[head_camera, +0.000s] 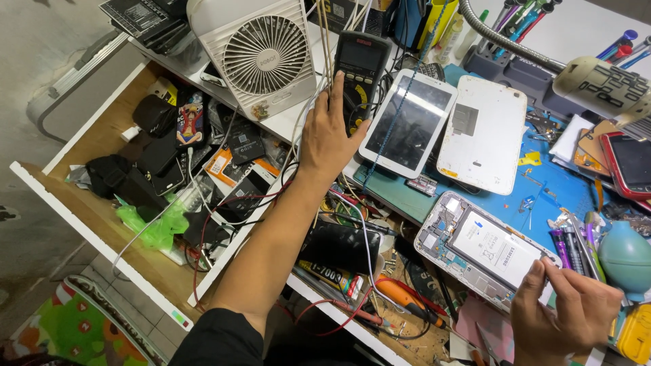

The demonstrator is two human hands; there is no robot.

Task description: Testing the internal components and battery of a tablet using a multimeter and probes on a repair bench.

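Black and yellow, the multimeter (361, 74) stands just past your left hand (327, 129), which is stretched forward with its fingers flat and spread, gripping nothing; the palm lies on the bundle of white cables (319, 81) between the white desk fan (258, 57) and the meter, the fingertips touching or nearly touching the meter's left edge. The meter's long axis runs away from you, roughly in line with that forearm, so the left hand is by far the nearer one. Your right hand (566, 318) sits low at the near right, fingers curled, thumb and forefinger pinched at the near corner of the opened phone (485, 251), whose back is off and whose long axis slants from upper left to lower right on the blue mat (542, 183). Count one meter, one fan, one opened phone, and two white tablets: one screen up (409, 122), one back up (483, 132), side by side just right of the meter. A red phone (630, 163) lies at the far right edge
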